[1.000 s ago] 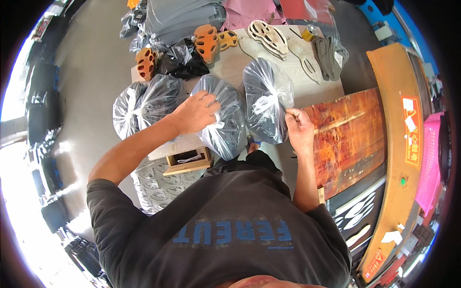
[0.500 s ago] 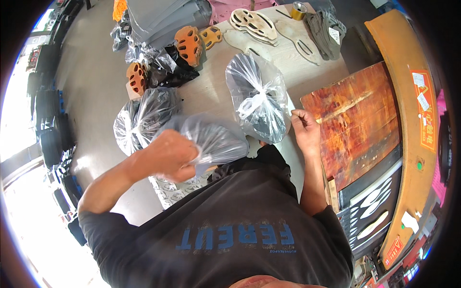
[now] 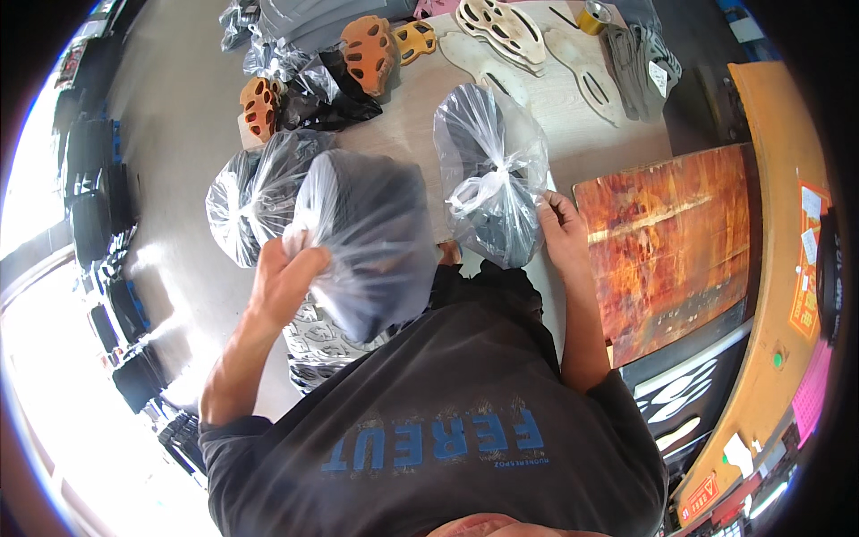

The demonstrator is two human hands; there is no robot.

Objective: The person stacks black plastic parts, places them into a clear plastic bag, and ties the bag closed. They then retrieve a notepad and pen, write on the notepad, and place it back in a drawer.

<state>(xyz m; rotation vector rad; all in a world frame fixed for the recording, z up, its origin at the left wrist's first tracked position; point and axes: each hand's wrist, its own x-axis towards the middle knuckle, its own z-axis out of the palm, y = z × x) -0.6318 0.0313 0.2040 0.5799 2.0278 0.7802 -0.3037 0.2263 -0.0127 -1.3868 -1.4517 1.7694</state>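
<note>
A clear plastic bag of dark, folded-looking material (image 3: 367,242) is gripped at its left edge by my left hand (image 3: 288,276), fingers closed on the film. It is raised in front of my body, overlapping a tied clear bag (image 3: 246,201) of dark contents at the left of the table. Another tied bag (image 3: 492,174), knotted with white plastic, rests on the table at centre right. My right hand (image 3: 562,228) is at that bag's right edge, thumb and fingers pinched together. A small white edge shows by the fingertips, but what they hold cannot be made out.
Orange slotted templates (image 3: 367,55) and pale ones (image 3: 501,34) lie toward the table's far side, with a black plastic bag (image 3: 331,94), a gold can (image 3: 593,16) and folded grey fabric (image 3: 635,72). A reddish-brown board (image 3: 667,251) and a yellow machine frame (image 3: 787,134) stand at right.
My left hand has lowered and turned, and its bag has swung upward into an upright bulk with its dark contents visible. My right hand stays beside the centre-right bag. The view has shifted slightly.
</note>
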